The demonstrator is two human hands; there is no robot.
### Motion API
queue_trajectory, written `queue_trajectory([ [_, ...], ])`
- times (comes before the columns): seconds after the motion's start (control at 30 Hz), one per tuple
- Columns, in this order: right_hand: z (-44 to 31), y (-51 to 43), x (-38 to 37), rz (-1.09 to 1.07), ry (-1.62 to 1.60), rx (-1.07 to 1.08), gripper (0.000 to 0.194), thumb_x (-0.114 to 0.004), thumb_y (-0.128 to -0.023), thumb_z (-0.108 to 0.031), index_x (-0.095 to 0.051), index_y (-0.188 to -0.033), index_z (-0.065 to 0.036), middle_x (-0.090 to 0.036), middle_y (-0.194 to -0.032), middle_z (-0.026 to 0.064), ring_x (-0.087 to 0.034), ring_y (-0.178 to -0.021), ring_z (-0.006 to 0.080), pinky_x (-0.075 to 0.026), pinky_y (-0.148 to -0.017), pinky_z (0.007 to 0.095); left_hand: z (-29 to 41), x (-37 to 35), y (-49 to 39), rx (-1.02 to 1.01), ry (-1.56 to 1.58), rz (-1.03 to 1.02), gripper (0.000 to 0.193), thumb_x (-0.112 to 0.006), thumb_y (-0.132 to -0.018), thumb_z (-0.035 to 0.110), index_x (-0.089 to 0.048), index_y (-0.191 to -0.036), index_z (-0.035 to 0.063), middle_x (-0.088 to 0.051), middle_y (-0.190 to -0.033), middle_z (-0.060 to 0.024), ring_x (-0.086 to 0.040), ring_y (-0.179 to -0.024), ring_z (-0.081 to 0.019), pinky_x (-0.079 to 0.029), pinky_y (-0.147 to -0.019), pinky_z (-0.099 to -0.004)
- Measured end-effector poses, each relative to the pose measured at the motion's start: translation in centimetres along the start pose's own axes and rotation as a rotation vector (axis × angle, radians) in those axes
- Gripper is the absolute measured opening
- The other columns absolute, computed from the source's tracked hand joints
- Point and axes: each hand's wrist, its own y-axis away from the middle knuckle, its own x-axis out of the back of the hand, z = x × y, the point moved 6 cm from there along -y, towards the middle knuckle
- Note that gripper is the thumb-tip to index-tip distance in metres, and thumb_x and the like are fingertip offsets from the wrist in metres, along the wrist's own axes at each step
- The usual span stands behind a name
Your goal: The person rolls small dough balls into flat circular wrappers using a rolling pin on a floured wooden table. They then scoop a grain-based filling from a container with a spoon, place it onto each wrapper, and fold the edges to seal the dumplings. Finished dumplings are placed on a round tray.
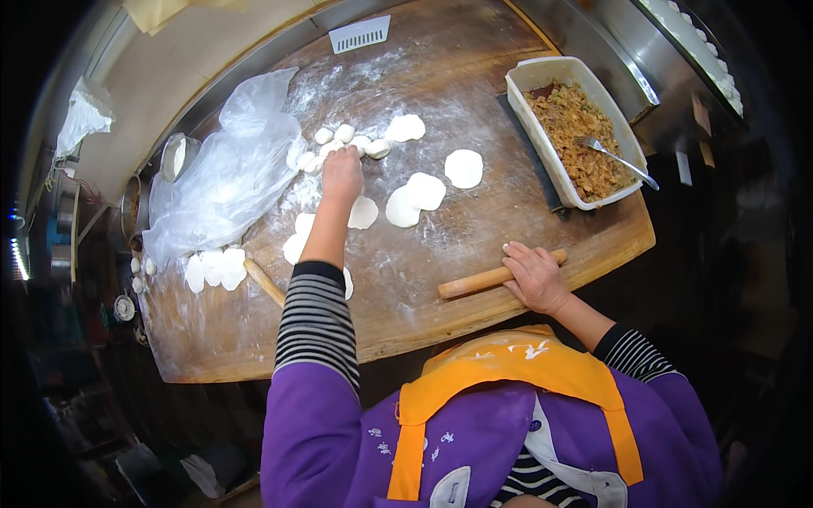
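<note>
My left hand [343, 173] reaches to the near edge of a group of small dough balls [344, 133]; its fingertips are hidden, so whether it holds one cannot be told. My right hand [535, 274] rests over a wooden rolling pin [473, 282] near the front edge of the floured wooden board [394, 305]. Flat round dough wrappers lie about: one [463, 169] alone right of centre, two overlapping [425, 191], one [363, 213] beside my left wrist, and an overlapping group [232, 268] at the left. A second wooden rolling pin [263, 281] lies left of my left forearm.
A plastic tub [546, 149] of minced filling [578, 133] with a fork [619, 160] stands at the right. Clear plastic sheeting [222, 171] covers part of the board's left side. A white slotted plastic piece [360, 35] lies at the far edge. A metal bowl [179, 157] stands at the left.
</note>
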Motion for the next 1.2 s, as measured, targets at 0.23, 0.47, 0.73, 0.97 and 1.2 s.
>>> queue_trajectory([
  [0.23,0.3,0.3,-0.2,0.026,-0.038,0.013,0.043,-0.074,-0.072,-0.017,-0.06,-0.109,-0.001,-0.059,-0.125,0.0171,-0.054,-0.121,0.0307,-0.045,-0.091,0.041,11.6,3.3,16.2,0.17,0.199,-0.415,0.048,-0.061,-0.087,0.02,-0.05,-0.127,-0.0038,-0.056,-0.121,-0.0248,-0.051,-0.115,-0.0398,-0.039,-0.099,-0.0496],
  [0.47,0.0,0.4,-0.2,-0.005,-0.03,0.015,0.041,-0.073,-0.074,-0.017,-0.06,-0.109,-0.001,-0.059,-0.125,0.017,-0.054,-0.121,0.0309,-0.045,-0.091,0.0414,13.3,0.2,15.0,0.13,0.142,-0.18,0.077,-0.06,-0.09,0.04,-0.031,-0.143,-0.0078,-0.028,-0.152,-0.0257,-0.024,-0.143,-0.0374,-0.019,-0.116,-0.0517],
  [0.73,0.5,0.8,-0.6,0.059,-0.002,0.04,0.04,-0.072,-0.073,-0.015,-0.061,-0.11,-0.004,-0.06,-0.122,0.0154,-0.057,-0.115,0.0308,-0.046,-0.091,0.0414,10.8,2.2,16.9,0.165,0.166,-0.152,0.039,-0.064,-0.087,0.018,-0.058,-0.119,-0.0027,-0.049,-0.137,-0.0229,-0.042,-0.129,-0.0406,-0.032,-0.108,-0.05],
  [0.97,-1.8,-0.1,-1.8,-0.059,-0.023,0.178,0.04,-0.068,-0.081,-0.022,-0.059,-0.114,-0.002,-0.058,-0.127,0.0159,-0.053,-0.121,0.0304,-0.042,-0.097,0.0437,12.2,2.7,18.8,0.495,0.82,-0.245,0.013,-0.065,-0.08,0.013,-0.063,-0.084,0.0009,-0.067,-0.086,-0.019,-0.064,-0.084,-0.0376,-0.051,-0.077,-0.0451],
  [1.2,-3.4,-4.9,-2.4,-0.219,0.11,0.077,0.058,-0.057,-0.09,-0.041,-0.052,-0.127,0.004,-0.051,-0.136,0.0198,-0.044,-0.131,0.0331,-0.035,-0.105,0.0489,13.4,2.8,17.3,0.403,0.57,-0.303,0.02,-0.065,-0.08,0.019,-0.068,-0.091,0.0024,-0.069,-0.083,-0.0189,-0.067,-0.081,-0.0338,-0.052,-0.074,-0.042],
])
